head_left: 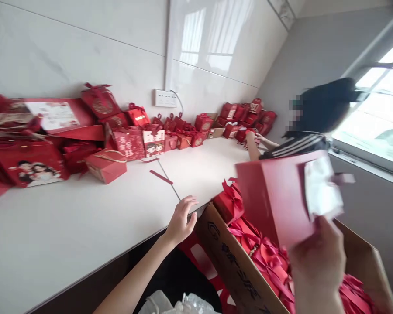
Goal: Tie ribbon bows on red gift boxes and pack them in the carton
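My right hand (pixel 321 253) grips a red gift box (pixel 284 196) by its lower right side, raised above a large open cardboard box (pixel 245 261). A white patch on the gift box is blurred by motion. Inside the cardboard box lie several red gift boxes tied with ribbon bows (pixel 268 253). My left hand (pixel 182 220) is over the table's front edge, just left of the cardboard box. Its fingers are apart, with nothing in them.
Red gift boxes and bags (pixel 127 141) line the wall along the white table (pixel 118 218). A red strip (pixel 161 177) lies on the tabletop. At the far right end, another person (pixel 301 135) handles red boxes. A power strip (pixel 165 98) is mounted on the wall.
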`<action>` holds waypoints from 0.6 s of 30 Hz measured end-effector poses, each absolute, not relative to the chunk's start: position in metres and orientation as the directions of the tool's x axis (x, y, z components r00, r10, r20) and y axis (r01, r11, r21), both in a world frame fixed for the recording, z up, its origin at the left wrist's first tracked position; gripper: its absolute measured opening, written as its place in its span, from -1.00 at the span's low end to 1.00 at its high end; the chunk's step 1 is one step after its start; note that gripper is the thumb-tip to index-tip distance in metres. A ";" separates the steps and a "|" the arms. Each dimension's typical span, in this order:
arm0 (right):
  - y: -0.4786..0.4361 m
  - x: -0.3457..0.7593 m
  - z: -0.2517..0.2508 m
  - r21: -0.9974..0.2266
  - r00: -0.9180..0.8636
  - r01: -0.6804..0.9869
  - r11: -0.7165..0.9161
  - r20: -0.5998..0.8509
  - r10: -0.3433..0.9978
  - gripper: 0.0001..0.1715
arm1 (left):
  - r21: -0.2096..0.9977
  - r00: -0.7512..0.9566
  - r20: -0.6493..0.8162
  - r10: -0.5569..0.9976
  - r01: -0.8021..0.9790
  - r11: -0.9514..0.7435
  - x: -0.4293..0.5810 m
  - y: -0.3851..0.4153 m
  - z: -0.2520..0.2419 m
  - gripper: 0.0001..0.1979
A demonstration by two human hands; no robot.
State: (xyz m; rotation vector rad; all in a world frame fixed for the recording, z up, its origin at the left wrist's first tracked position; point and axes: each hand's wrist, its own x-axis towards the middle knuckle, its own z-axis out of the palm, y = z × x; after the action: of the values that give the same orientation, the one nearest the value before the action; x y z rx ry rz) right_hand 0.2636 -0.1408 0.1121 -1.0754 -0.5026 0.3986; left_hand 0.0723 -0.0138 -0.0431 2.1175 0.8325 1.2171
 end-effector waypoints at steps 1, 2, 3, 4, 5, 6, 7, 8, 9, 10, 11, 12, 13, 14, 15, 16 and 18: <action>-0.146 0.292 0.115 -0.889 0.863 0.132 0.439 0.321 0.390 -0.65 | 0.673 0.443 0.567 0.694 0.237 -0.701 0.082 -0.013 -0.044 -0.70; -0.150 0.321 0.115 -0.878 0.867 0.286 0.384 0.408 0.286 -0.59 | 0.623 0.484 0.587 0.649 0.243 -0.744 0.091 -0.014 -0.047 -0.66; -0.151 0.351 0.112 -0.873 0.859 0.398 0.283 0.462 0.218 -0.48 | 0.582 0.521 0.593 0.614 0.250 -0.774 0.098 -0.014 -0.050 -0.63; -0.149 0.379 0.105 -0.868 0.851 0.481 0.122 0.496 0.175 -0.39 | 0.560 0.551 0.585 0.595 0.256 -0.788 0.104 -0.015 -0.053 -0.60; -0.146 0.406 0.095 -0.854 0.856 0.510 -0.097 0.495 0.147 -0.35 | 0.551 0.577 0.568 0.586 0.263 -0.792 0.109 -0.017 -0.057 -0.58; -0.140 0.430 0.082 -0.804 0.883 0.467 -0.369 0.447 0.143 -0.41 | 0.549 0.600 0.546 0.585 0.271 -0.791 0.112 -0.018 -0.061 -0.56; -0.132 0.450 0.068 -0.722 0.911 0.406 -0.561 0.368 0.186 -0.46 | 0.551 0.619 0.523 0.586 0.279 -0.786 0.114 -0.020 -0.065 -0.54; -0.123 0.468 0.053 -0.687 0.923 0.378 -0.620 0.326 0.203 -0.50 | 0.553 0.637 0.501 0.586 0.286 -0.783 0.114 -0.021 -0.069 -0.53; -0.112 0.481 0.038 -0.657 0.934 0.355 -0.665 0.283 0.219 -0.51 | 0.554 0.651 0.482 0.587 0.292 -0.779 0.114 -0.022 -0.072 -0.52; -0.101 0.492 0.024 -0.637 0.942 0.336 -0.694 0.243 0.233 -0.49 | 0.556 0.661 0.466 0.589 0.299 -0.776 0.113 -0.022 -0.076 -0.52; -0.090 0.500 0.011 -0.626 0.948 0.318 -0.712 0.209 0.240 -0.44 | 0.558 0.668 0.451 0.592 0.307 -0.771 0.112 -0.022 -0.079 -0.52; -0.079 0.506 -0.001 -0.604 0.955 0.295 -0.741 0.167 0.245 -0.39 | 0.562 0.671 0.438 0.598 0.315 -0.765 0.111 -0.022 -0.082 -0.52; -0.070 0.511 -0.011 -0.577 0.961 0.273 -0.770 0.121 0.250 -0.35 | 0.570 0.672 0.423 0.608 0.324 -0.755 0.110 -0.021 -0.084 -0.53; -0.062 0.514 -0.020 -0.548 0.963 0.257 -0.796 0.074 0.260 -0.33 | 0.580 0.672 0.409 0.618 0.331 -0.744 0.110 -0.020 -0.086 -0.54; -0.055 0.516 -0.026 -0.518 0.960 0.251 -0.818 0.028 0.277 -0.35 | 0.593 0.672 0.394 0.627 0.336 -0.732 0.110 -0.020 -0.087 -0.56; -0.049 0.516 -0.030 -0.489 0.952 0.260 -0.833 -0.011 0.304 -0.40 | 0.608 0.672 0.378 0.636 0.338 -0.719 0.111 -0.020 -0.087 -0.57; -0.036 0.512 -0.034 -0.439 0.917 0.333 -0.834 -0.057 0.396 -0.53 | 0.638 0.673 0.346 0.654 0.343 -0.690 0.112 -0.023 -0.083 -0.59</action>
State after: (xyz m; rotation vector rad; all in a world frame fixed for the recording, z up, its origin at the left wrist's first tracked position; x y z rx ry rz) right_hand 0.5118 -0.0356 -0.0341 -2.6472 -0.5288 0.2021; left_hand 0.1121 -0.0227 -0.0835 2.3513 0.7683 0.7724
